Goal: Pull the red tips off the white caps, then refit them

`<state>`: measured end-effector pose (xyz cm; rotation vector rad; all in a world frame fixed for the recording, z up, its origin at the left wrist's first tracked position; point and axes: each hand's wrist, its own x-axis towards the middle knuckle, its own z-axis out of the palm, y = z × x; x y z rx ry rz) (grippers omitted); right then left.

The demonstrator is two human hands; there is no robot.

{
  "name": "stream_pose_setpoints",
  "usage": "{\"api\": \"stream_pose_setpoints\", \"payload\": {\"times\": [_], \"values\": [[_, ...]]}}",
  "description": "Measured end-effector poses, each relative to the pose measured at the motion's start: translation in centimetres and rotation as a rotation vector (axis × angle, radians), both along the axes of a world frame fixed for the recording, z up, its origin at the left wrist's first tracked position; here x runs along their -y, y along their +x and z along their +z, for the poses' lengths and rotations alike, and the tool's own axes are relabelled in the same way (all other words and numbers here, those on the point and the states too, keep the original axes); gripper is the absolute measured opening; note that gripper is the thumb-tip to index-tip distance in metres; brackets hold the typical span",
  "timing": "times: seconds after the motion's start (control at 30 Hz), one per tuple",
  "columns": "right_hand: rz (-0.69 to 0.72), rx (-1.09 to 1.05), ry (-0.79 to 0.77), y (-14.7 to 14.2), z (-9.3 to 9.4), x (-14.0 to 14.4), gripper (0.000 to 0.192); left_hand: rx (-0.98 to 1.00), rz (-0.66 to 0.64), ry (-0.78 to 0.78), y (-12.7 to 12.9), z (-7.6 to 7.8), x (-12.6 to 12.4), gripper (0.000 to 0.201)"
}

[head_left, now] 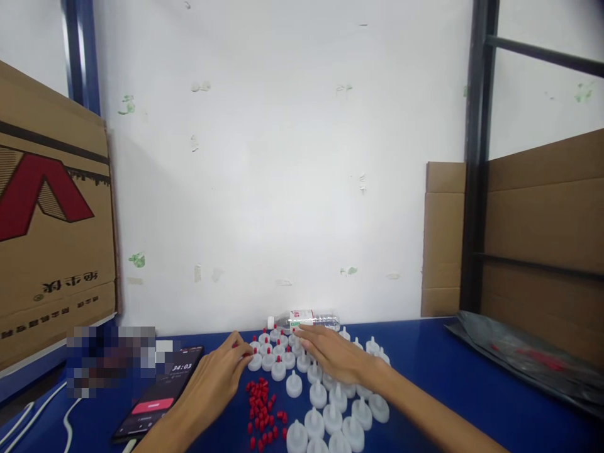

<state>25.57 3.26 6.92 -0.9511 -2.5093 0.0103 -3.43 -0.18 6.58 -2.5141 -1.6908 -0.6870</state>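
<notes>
My left hand point(229, 368) is closed in a pinch at the red tip cap point(255, 350) on a white nozzle cap point(255, 362), at the left edge of a group of white nozzle caps with red tips. Another bit of red shows by its curled fingers. My right hand point(337, 355) is open, palm down, its fingers stretched out over the white nozzle caps and hiding some of them. Several white nozzle caps point(332, 418) without red tips stand upright below and beside it. Between my forearms lies a loose pile of small red tip caps point(260, 402).
A clear plastic bottle point(325, 321) lies on its side against the wall. Left of my arm are a phone point(163, 393) with a lit screen and white cables point(70, 415). Cardboard boxes point(51, 207) flank the blue table point(415, 384); a dark plastic bag point(528, 358) lies at right.
</notes>
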Motion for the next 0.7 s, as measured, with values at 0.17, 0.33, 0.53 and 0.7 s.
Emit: {"api": "stream_pose_setpoints", "payload": {"times": [0.17,0.33,0.53,0.7], "values": [[-0.117,0.001,0.057,0.5,0.8,-0.6,0.059,-0.075,0.046,-0.083,-0.4,-0.1,-0.2,0.024],[-0.152,0.052,0.055,0.5,0.4,-0.7,0.058,-0.059,0.035,-0.140,-0.5,-0.4,-0.2,0.020],[-0.122,0.085,0.009,0.4,-0.9,-0.8,0.057,-0.072,0.021,-0.133,-0.3,-0.3,0.3,0.026],[-0.111,0.052,-0.002,0.5,-0.5,-0.8,0.056,-0.099,0.020,-0.154,0.0,-0.5,0.3,0.026]]}}
